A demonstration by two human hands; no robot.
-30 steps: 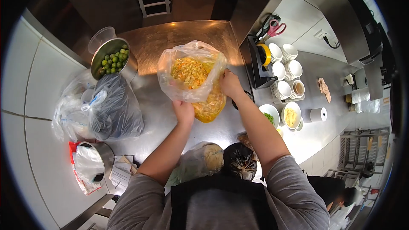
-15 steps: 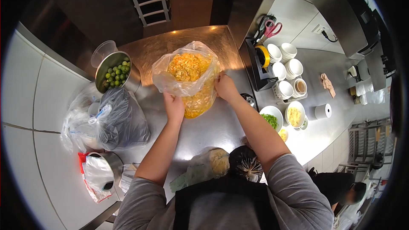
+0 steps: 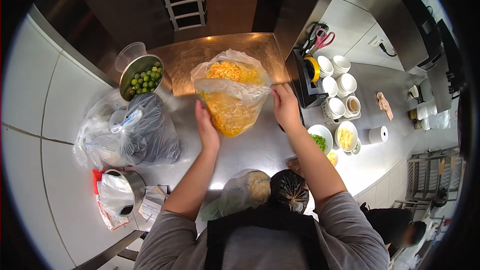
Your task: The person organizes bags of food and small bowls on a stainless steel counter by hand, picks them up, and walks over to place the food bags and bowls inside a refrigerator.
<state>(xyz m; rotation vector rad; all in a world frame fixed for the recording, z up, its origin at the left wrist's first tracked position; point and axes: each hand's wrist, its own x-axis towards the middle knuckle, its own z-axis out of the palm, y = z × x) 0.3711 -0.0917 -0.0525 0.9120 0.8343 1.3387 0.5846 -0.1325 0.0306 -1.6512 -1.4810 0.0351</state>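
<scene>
- Steel tabletop (image 3: 242,160) spreads beneath our work, with limes (image 3: 145,81) in a pot (image 3: 131,69) at the far left, white bowls (image 3: 346,85) at the right and a black sack (image 3: 289,190) at the near edge.
- Our bag (image 3: 234,110) stands at the middle of that tabletop, between both hands, with yellow-orange food (image 3: 232,72) inside.
- Half a second ago its mouth gaped wide; now the near part of the rim stands across the opening, and we see less of the food bare.
- Our right grip (image 3: 286,107) has shifted outward to the rim's right corner and is closed there in a pinch on the plastic.
- Our left grip (image 3: 206,127) has moved from under the near rim to the bag's left side, fingers spread nearly straight, clasping nothing; we cannot tell whether it touches.
- We judge the mouth narrower and easier to manage, though pulling one corner alone could tip the load.
</scene>
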